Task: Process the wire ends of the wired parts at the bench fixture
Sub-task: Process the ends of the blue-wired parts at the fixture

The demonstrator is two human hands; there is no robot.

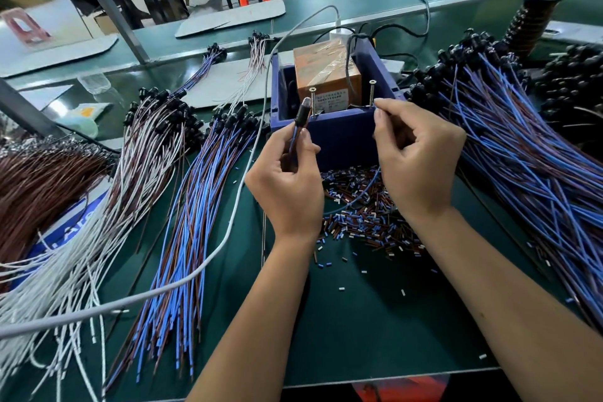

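Wired part, one only, sits in the left hand: a black capped body with blue and brown leads, gripped between curled fingers and thumb, its tip standing just beside the near wall of the blue box at the middle of the bench. The right hand pinches the end of a blue wire at the box's near right corner, its fingers curled tight; the wire loops down under that hand.

Inside the box stands one orange taped block, and two upright screws rise along its near side.

Four heaps of wired parts lie around. At nine o'clock, a brown bundle; beside it a white and brown fan; at seven o'clock, a blue and brown spread; at three o'clock, a large blue pile touching the box's right side. Two small bunches lie farther off at eleven o'clock.

Cut insulation scraps, too many to count, litter the green mat just under the hands. One grey cable crosses from the box down toward eight o'clock, passing close by the left wrist.

Bare mat lies at six o'clock up to the bench edge.
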